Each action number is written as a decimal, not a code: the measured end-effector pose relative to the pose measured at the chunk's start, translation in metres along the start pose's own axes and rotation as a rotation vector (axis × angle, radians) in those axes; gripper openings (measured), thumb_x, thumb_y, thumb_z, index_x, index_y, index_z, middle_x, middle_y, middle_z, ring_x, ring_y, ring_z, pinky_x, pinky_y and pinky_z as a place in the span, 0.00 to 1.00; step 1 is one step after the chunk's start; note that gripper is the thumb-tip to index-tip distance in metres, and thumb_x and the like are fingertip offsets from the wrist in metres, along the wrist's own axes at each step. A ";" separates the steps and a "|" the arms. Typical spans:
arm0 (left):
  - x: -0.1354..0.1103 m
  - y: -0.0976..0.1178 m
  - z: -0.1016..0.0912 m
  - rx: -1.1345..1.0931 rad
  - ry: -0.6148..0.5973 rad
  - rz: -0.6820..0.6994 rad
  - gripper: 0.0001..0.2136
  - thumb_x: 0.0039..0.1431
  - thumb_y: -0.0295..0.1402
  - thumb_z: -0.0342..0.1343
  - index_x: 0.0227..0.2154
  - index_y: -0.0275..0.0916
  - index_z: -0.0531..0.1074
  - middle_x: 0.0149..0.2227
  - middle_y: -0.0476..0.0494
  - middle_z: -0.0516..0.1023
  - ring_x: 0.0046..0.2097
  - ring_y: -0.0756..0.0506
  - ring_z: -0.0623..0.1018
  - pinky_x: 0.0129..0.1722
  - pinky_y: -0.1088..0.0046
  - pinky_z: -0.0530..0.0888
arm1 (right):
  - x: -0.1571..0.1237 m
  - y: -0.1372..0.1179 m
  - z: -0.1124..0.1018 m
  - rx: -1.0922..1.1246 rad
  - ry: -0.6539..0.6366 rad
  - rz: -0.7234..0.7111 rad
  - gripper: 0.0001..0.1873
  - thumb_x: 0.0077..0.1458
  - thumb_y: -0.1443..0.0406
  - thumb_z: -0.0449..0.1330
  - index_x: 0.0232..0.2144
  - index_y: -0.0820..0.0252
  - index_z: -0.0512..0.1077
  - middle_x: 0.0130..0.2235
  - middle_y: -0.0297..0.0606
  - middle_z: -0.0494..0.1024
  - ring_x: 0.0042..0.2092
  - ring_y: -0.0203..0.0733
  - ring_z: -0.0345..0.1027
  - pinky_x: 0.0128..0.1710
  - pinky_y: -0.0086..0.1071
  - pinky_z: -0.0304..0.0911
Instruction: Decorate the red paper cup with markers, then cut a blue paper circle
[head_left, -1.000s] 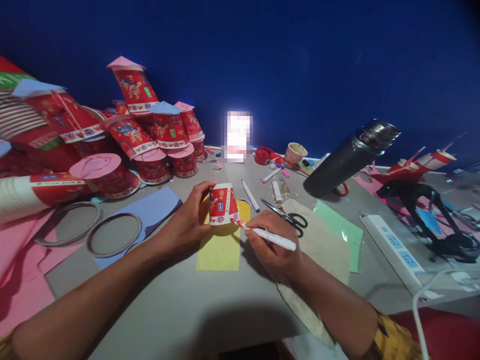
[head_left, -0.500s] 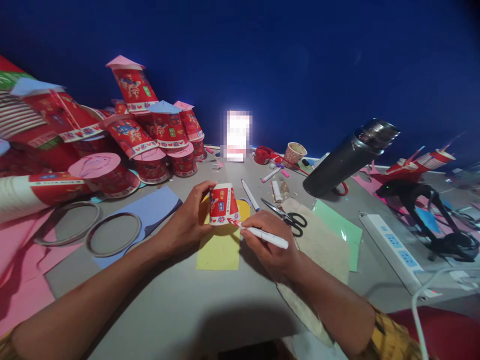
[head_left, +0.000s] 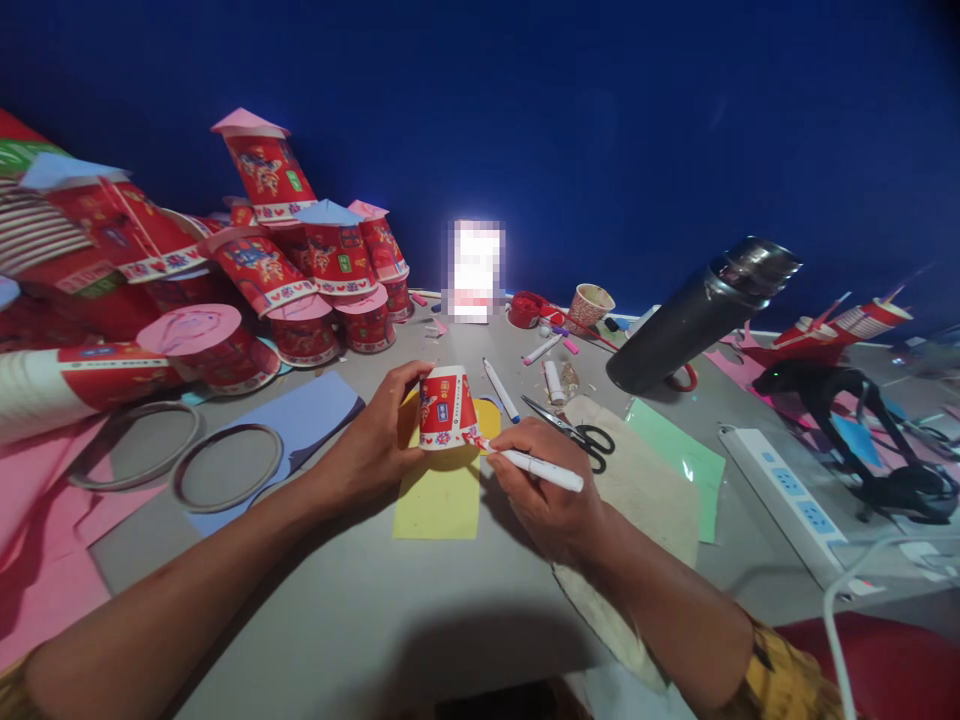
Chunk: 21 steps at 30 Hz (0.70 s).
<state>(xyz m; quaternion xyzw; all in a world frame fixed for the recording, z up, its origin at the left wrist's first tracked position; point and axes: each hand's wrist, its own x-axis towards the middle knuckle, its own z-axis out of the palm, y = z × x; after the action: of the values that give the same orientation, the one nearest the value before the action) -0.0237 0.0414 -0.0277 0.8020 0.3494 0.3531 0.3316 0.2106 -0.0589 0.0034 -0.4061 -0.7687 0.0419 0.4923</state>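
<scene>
Rising behind the paper cup (head_left: 445, 405), a dark blue wall (head_left: 645, 150) is closing off the far side. Grey table (head_left: 330, 620) is spreading flat all around the cup. Left of the cup, a stack of red cups (head_left: 337, 265) is crowding the surface; right of it, a black flask (head_left: 664, 335) is standing, slanted-looking. Left hand (head_left: 384, 415) is curving round the cup's left side, fingers near the base, thumb near the rim, partly closed on it, holding it base up. Right hand (head_left: 544, 480) is closing in a writing grip round a white marker (head_left: 546, 472), just right of the cup. Yellow paper (head_left: 435, 510) is lying below the cup; cannot tell whether the rim is resting on it. Cup is looking light, thin-walled, easily dented, perhaps slick; best held gently by base and rim, likely stiffest there. Marker's reddish tip is pointing at the cup's lower right edge; contact unclear.
</scene>
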 end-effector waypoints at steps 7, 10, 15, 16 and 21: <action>0.001 0.006 0.000 -0.014 -0.008 -0.031 0.40 0.56 0.33 0.72 0.69 0.46 0.58 0.69 0.32 0.69 0.70 0.33 0.74 0.71 0.47 0.71 | -0.001 0.001 0.001 0.023 -0.018 0.007 0.04 0.72 0.67 0.61 0.42 0.56 0.76 0.36 0.38 0.85 0.36 0.41 0.79 0.38 0.35 0.74; 0.001 0.008 0.000 -0.029 -0.003 -0.033 0.40 0.56 0.32 0.71 0.69 0.47 0.58 0.69 0.34 0.70 0.69 0.34 0.75 0.69 0.50 0.74 | -0.002 0.000 0.000 0.027 -0.020 0.014 0.04 0.72 0.67 0.61 0.43 0.55 0.77 0.36 0.39 0.85 0.37 0.42 0.79 0.39 0.36 0.75; 0.001 0.004 0.000 0.008 0.002 -0.004 0.39 0.57 0.33 0.71 0.68 0.47 0.59 0.68 0.35 0.71 0.70 0.34 0.74 0.72 0.47 0.71 | -0.001 0.000 0.000 0.034 -0.037 -0.001 0.04 0.72 0.67 0.61 0.45 0.55 0.77 0.37 0.39 0.85 0.37 0.43 0.80 0.39 0.36 0.75; 0.001 0.003 0.000 0.012 0.003 0.004 0.39 0.57 0.34 0.71 0.68 0.47 0.59 0.68 0.35 0.71 0.70 0.34 0.74 0.72 0.47 0.70 | 0.000 0.000 0.001 0.030 -0.046 -0.005 0.04 0.72 0.67 0.61 0.44 0.55 0.77 0.37 0.39 0.85 0.37 0.43 0.79 0.39 0.36 0.75; 0.000 0.003 0.000 0.010 -0.003 0.005 0.39 0.58 0.33 0.70 0.69 0.47 0.58 0.69 0.35 0.70 0.71 0.35 0.73 0.73 0.47 0.69 | -0.001 0.000 0.002 0.018 -0.026 0.017 0.04 0.72 0.67 0.61 0.42 0.55 0.76 0.36 0.38 0.85 0.36 0.42 0.78 0.39 0.35 0.73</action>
<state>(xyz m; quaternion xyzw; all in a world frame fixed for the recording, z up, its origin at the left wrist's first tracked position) -0.0223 0.0401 -0.0254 0.8052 0.3484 0.3510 0.3273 0.2094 -0.0585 0.0015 -0.4076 -0.7710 0.0585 0.4858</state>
